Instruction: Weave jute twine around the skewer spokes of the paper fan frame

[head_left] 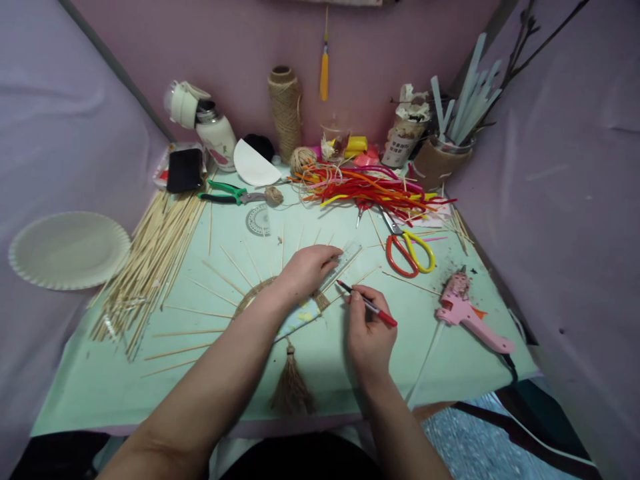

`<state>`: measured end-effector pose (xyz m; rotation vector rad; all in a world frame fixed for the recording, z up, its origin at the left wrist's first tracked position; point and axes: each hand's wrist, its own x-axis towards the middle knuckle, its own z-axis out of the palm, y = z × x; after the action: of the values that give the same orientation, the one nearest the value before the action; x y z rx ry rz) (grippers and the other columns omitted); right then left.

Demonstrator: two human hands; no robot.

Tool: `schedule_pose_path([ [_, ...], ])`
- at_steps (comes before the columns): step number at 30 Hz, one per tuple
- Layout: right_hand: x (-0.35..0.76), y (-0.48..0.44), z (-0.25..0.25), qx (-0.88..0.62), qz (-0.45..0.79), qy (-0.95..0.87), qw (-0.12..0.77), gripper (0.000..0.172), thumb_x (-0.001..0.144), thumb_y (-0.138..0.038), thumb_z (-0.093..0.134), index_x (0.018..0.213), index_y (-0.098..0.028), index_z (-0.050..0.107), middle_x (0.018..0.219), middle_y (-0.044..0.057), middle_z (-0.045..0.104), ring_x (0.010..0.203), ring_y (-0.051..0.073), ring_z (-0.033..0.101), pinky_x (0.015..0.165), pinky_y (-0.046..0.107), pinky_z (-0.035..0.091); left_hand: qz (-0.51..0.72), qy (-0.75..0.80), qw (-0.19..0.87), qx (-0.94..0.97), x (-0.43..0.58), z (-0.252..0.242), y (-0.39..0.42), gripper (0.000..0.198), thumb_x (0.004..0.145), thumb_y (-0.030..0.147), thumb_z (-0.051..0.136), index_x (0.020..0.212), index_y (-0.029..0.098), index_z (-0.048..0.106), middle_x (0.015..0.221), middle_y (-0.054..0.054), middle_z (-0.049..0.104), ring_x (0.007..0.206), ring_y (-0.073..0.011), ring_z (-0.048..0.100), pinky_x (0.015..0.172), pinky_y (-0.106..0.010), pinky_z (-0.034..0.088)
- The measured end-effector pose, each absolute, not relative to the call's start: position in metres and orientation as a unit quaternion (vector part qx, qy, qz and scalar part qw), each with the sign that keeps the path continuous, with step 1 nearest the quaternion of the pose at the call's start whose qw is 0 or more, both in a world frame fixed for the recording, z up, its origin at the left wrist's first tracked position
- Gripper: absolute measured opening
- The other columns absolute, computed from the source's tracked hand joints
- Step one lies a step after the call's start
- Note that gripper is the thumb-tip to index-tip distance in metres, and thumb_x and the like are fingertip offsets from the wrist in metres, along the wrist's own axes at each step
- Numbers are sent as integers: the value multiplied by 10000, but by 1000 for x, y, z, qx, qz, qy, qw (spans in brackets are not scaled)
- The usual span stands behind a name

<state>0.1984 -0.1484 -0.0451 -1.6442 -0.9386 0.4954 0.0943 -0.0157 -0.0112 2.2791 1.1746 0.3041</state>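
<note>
While the left hand [310, 267] is bearing down at the clear ruler [351, 256], the right hand [371, 333] is gripping a red pen [376, 311], its tip pointing at the ruler's near side. Whether those left fingers are pinching or merely pressing, I can't tell. Beneath the left forearm, the half-round piece [301, 318] is lying flat on the green tabletop [330, 370], thin sticks [224, 278] fanning out from its curved rim, a tassel [291, 387] trailing off its straight side. Lightweight stuff, by the look of it! Those sticks are looking stiff but snappable, the tassel soft, the ruler probably slippery; so the solid middle is offering the safest hold, with flat fingertips suiting the ruler.
</note>
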Motion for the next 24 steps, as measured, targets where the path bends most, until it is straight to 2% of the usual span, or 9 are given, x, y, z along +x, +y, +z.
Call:
schedule_pose_path([
  [24, 199, -146, -46, -706, 205, -423, 529, 201, 929, -348, 520, 935, -188, 642, 860, 65, 704, 854, 222, 665, 751, 355, 505, 115, 412, 258, 867, 95, -17, -14, 279, 895, 174, 563, 1143, 189, 689, 1153, -63, 726, 1102, -193, 654, 967, -301, 497],
])
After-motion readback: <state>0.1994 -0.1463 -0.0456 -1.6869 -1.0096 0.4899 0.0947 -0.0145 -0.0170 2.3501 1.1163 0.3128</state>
